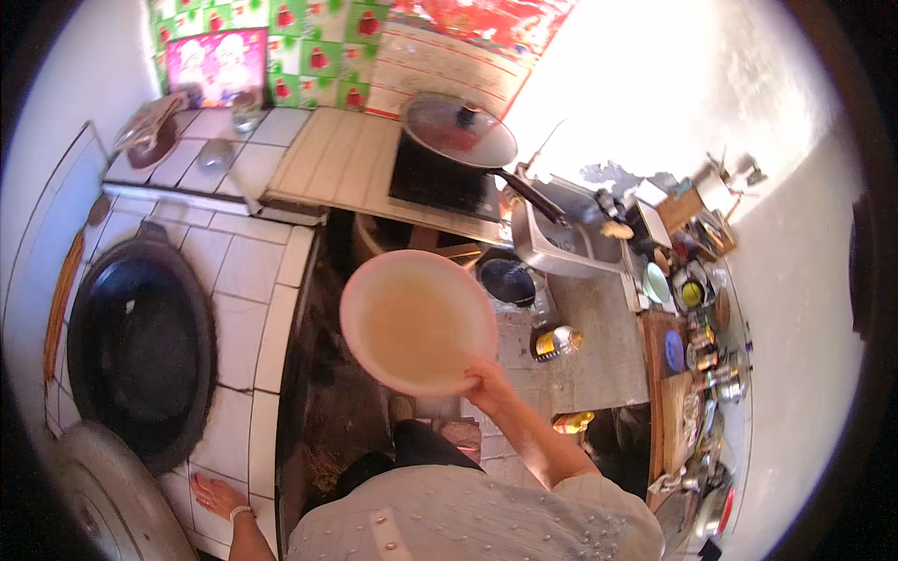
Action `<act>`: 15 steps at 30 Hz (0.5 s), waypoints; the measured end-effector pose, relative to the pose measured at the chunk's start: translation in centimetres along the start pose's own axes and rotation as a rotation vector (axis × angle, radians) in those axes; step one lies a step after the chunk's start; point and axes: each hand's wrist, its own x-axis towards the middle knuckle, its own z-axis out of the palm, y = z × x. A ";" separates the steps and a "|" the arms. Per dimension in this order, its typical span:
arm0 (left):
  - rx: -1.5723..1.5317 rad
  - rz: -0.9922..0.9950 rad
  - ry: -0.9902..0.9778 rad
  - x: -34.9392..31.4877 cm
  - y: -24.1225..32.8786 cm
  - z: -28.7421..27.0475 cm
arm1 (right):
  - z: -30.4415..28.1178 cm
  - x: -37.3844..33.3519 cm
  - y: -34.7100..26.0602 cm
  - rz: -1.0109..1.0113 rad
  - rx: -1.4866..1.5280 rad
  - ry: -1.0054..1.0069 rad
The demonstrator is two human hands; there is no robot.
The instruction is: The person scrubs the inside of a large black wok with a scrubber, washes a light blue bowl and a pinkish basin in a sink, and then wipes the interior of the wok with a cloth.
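A wide round basin (418,323) with a pink rim hangs over the floor in front of me. Its inside looks beige and cloudy; whether that is liquid I cannot make out. My right hand (482,385) grips its near right rim, fingers partly hidden by the basin. My left hand (219,496), with a bracelet at the wrist, rests on the white tiles (245,346) with its fingers stretched out. Beyond it a large dark wok (140,346) is set into the tiled stove top. A big round lid (117,496) leans beside that hand.
Along the back counter stands a lidded frying pan (460,131) on a black cooktop (440,182). To its right is a metal sink (566,248). An oil bottle (557,343) and a black pot (506,280) stand lower down. Bowls and jars crowd the right-hand shelf (659,411).
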 end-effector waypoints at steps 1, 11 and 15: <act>0.004 -0.005 -0.020 0.3 -0.4 0.4 | -1.5 -0.1 -0.4 -0.042 0.035 0.041; 0.316 -0.076 -0.431 2.5 6.5 -0.9 | -16.8 1.3 -10.3 -0.328 0.242 0.367; 0.231 0.114 -0.333 -0.5 10.8 -0.6 | -23.5 4.8 -16.2 -0.385 0.244 0.457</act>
